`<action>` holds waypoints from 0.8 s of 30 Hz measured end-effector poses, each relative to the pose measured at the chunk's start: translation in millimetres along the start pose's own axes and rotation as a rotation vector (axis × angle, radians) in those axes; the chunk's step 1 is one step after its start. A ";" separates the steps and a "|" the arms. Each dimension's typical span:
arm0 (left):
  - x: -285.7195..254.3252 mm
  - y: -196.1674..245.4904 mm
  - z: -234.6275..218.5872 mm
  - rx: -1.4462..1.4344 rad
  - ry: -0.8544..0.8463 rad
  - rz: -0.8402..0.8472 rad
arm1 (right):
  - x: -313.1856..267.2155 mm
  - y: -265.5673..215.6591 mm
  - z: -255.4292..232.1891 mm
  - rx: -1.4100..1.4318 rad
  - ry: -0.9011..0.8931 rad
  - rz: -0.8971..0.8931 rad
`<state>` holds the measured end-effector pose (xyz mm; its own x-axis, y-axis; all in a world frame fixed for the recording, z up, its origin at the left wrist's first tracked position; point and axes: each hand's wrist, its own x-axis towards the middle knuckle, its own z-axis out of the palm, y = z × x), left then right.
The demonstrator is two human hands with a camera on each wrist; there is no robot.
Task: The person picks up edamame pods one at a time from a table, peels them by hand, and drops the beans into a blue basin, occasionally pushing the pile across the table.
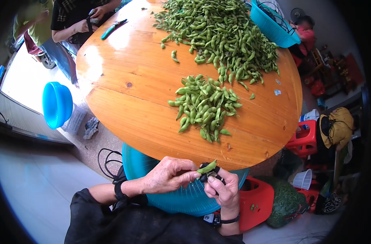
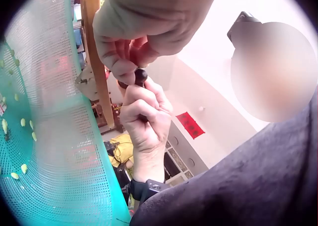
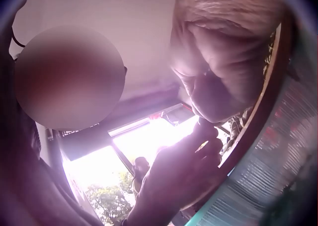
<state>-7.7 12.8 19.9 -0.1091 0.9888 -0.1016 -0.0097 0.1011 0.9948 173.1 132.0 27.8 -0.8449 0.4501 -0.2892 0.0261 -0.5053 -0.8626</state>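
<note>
A green pod (image 1: 207, 167) is pinched between the thumb and fingers of the left hand (image 1: 169, 175) above the teal basket. The right hand (image 1: 225, 189) grips a small black-handled tool (image 1: 212, 174) right beside the pod, its fingers curled. In the left wrist view the right hand (image 2: 146, 114) shows curled fingers under a dark round end (image 2: 141, 76), close to the left hand (image 2: 149, 22); the pod is hidden there. The right wrist view is dim, with the hands meeting. A small heap of pods (image 1: 205, 106) lies on the wooden table (image 1: 128, 105).
A large pile of pods (image 1: 230, 36) covers the table's far side, beside a blue basket (image 1: 273, 24). Green-handled shears (image 1: 113, 29) lie far left. A teal basket (image 1: 173, 201) below holds pale beans (image 2: 23, 122). Red stools (image 1: 254, 203) stand right; other people are around.
</note>
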 end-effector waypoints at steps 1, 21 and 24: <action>0.1 0.0 1.7 0.044 0.038 0.046 | -0.4 1.2 -0.8 -0.018 -0.007 -0.008; -1.5 -16.4 2.2 -0.961 -0.284 -0.368 | -3.5 4.4 7.9 -0.261 0.004 -0.190; -0.3 -18.7 4.0 -0.984 -0.286 -0.388 | -1.2 8.5 6.6 -0.436 0.055 -0.262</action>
<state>-3.5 11.0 1.3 0.3062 0.9105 -0.2780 -0.7968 0.4049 0.4486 170.9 122.3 23.5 -0.8237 0.5647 -0.0510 0.0473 -0.0212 -0.9987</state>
